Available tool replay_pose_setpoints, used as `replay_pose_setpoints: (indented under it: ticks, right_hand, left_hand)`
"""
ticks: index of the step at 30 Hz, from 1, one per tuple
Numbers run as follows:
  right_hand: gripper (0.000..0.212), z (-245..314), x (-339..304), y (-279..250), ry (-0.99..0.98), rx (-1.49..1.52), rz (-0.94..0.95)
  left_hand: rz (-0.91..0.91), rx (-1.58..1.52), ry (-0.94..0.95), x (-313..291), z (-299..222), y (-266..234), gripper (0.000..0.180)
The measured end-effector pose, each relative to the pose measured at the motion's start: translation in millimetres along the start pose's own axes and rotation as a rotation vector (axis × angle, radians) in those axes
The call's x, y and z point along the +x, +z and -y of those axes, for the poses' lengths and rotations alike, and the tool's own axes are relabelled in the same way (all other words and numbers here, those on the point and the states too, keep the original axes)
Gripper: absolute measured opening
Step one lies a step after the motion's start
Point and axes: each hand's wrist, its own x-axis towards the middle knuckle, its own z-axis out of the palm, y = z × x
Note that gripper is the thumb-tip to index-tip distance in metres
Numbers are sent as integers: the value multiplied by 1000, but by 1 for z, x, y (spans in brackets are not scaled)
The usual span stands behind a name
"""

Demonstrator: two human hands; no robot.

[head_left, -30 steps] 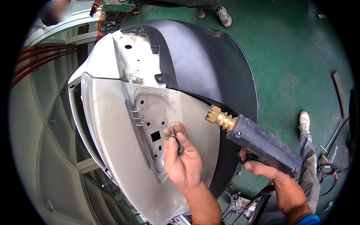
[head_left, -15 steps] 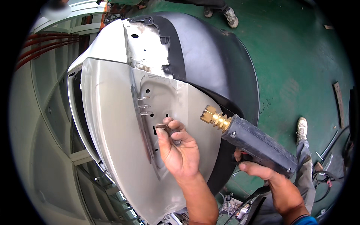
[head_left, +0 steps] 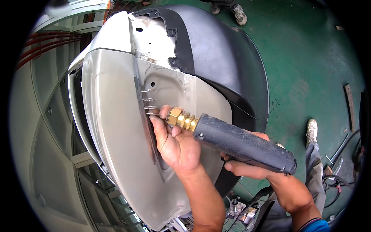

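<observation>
Looks partway through placing a row of rings on the car. Upper three rings (head_left: 148, 99) done, by appearance: standing edge-out from the grey panel (head_left: 112, 123), spaced apart along the dark scuffed strip (head_left: 151, 139), no fingers on them. Lowest ring (head_left: 152, 114) not finished, as far as can be judged: just below the others in the same line, right at the fingertips. Can't confirm contact with the panel, or any firm hold there, from this angle. No pulling tool hooked through any ring yet. Can't tell how many more to add.

Left hand (head_left: 179, 152): nearly closed at the tips, pinching the lowest ring between thumb and index finger, palm turned up toward the camera, other fingers curled and partly hidden behind the brass tip (head_left: 179, 118). Can't tell about spare rings in there.

Right hand (head_left: 262, 173): wrapped around the black gun (head_left: 243, 143), thumb along the near side, some fingers showing past the far side. Trigger position hidden, so no call on pressed or not. Gun aimed left across the panel, brass tip close beside the lowest ring, overlapping the left fingers in view. Can't tell touching or just in front.
</observation>
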Motion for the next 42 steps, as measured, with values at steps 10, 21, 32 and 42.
replay_pose_setpoints:
  ticks: [10, 21, 32, 42]
  right_hand:
    - [30, -4, 15, 9, -113, -6, 9]
    - [31, -18, 19, 10, -191, 38, 39]
    - [31, -6, 25, -1, -311, -22, 67]
    - [29, -11, 26, 3, -306, -64, 31]
  left_hand:
    - [-37, -264, 19, 4, 7, 5, 16]
    - [-5, -352, 1, 10, 13, 7, 12]
    - [-10, -369, -39, 7, 9, 3, 14]
    - [25, -513, -137, 11, 16, 10, 12]
